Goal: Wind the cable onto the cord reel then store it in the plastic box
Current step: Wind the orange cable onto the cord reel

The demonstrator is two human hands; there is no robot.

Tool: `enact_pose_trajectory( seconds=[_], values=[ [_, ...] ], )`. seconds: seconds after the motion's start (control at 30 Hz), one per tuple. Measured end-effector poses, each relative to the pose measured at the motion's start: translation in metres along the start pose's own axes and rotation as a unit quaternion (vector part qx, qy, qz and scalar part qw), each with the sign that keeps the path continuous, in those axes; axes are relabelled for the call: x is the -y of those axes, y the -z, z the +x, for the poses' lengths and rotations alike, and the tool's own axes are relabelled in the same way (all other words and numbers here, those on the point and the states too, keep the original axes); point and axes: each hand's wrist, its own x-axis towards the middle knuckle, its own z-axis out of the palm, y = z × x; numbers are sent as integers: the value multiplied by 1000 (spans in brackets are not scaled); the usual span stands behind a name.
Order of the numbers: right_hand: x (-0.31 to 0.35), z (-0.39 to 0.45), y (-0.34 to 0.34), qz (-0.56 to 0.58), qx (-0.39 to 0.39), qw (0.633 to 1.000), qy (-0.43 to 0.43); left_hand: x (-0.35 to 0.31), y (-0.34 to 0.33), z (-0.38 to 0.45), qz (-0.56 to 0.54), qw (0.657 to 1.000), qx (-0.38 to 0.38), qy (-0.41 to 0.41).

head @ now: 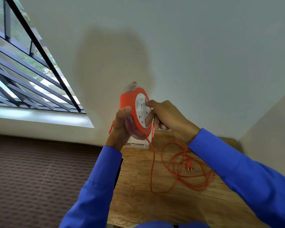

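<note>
Wooden table below, orange cable lying on it in loose loops, its plug inside them. One strand rises to the reel, held up above the table's far edge. Left hand curled around its rim, right hand fingers pressed on the white face. Box mostly hidden behind.

Both arms, in blue sleeves, reach forward and up. The left hand curls in a grip, thumb on top. The right hand presses its forefinger forward, other fingers folded.
</note>
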Motion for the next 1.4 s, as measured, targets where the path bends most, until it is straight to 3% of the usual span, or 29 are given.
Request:
enact_pose_trajectory(
  seconds=[0.07,0.13,0.2,0.43,0.53,0.6,0.73,0.9,1.0,1.07,1.17,1.23,1.3,1.37,1.4],
  values=[
    [-8,-3,-2,-117,-44,983,132,0,1,-2,-34,999,-5,5],
    [-20,-3,-4,-260,-113,922,265,1,3,-2,-60,998,-10,8],
    [-26,-6,-4,-332,-137,865,350,1,3,-1,-72,997,-16,10],
    [-34,-1,10,-452,-41,800,393,6,6,-3,-95,995,-1,18],
    [-31,1,12,-423,-63,806,409,8,3,-4,-87,996,-8,26],
    [-27,1,13,-380,-95,833,392,9,3,-5,-72,997,-9,27],
    [-20,2,8,-224,-103,935,256,7,0,-2,-44,998,1,44],
    [-15,7,-1,-150,-163,960,170,7,-8,-1,-9,1000,18,21],
    [-11,7,-1,-96,-109,987,61,6,-7,3,-7,997,-44,63],
    [-7,7,1,-26,-34,999,-33,16,2,2,-5,999,-4,52],
    [-5,6,2,65,50,988,-130,16,6,-1,0,999,-26,28],
    [-6,1,1,102,64,986,-118,14,8,-2,-19,999,-36,12],
    [-9,-4,-1,79,58,994,-43,10,9,-2,-47,998,-43,4],
    [-19,-7,-2,-36,26,994,96,8,10,-3,-61,997,-52,-2],
    [-27,-7,-1,-126,0,974,189,7,10,-3,-70,996,-49,-2]
  ],
)
